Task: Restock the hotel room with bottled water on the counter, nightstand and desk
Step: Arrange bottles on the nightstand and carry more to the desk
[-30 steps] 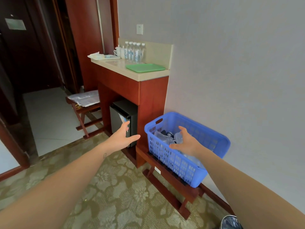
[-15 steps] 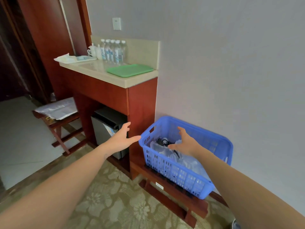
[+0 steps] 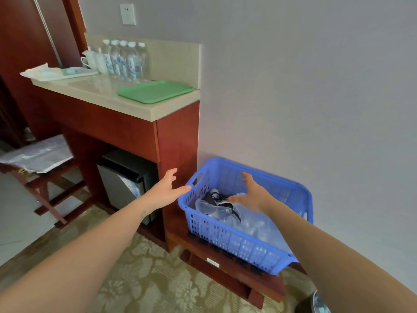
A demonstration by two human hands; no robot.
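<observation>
A blue plastic basket [image 3: 228, 241] sits on a low wooden stand beside the counter; inside it lie clear plastic-wrapped items and something black. My left hand [image 3: 165, 190] hovers with fingers spread just left of the basket's near-left corner, holding nothing. My right hand [image 3: 252, 193] is spread over the basket's inside, above the contents, also holding nothing. Several water bottles [image 3: 126, 59] stand in a row at the back of the counter [image 3: 126, 105], against the splashback.
A green tray [image 3: 155, 91] lies on the counter's right end. A white tray with cups and a cloth [image 3: 56, 72] sits at its left. A small fridge [image 3: 126, 179] stands under the counter. A folding luggage rack [image 3: 42, 175] stands left on tile.
The view has come closer to the basket and counter. Both hands have advanced toward the basket, fingers spreading wider; the right hand has reached further over its inside.
</observation>
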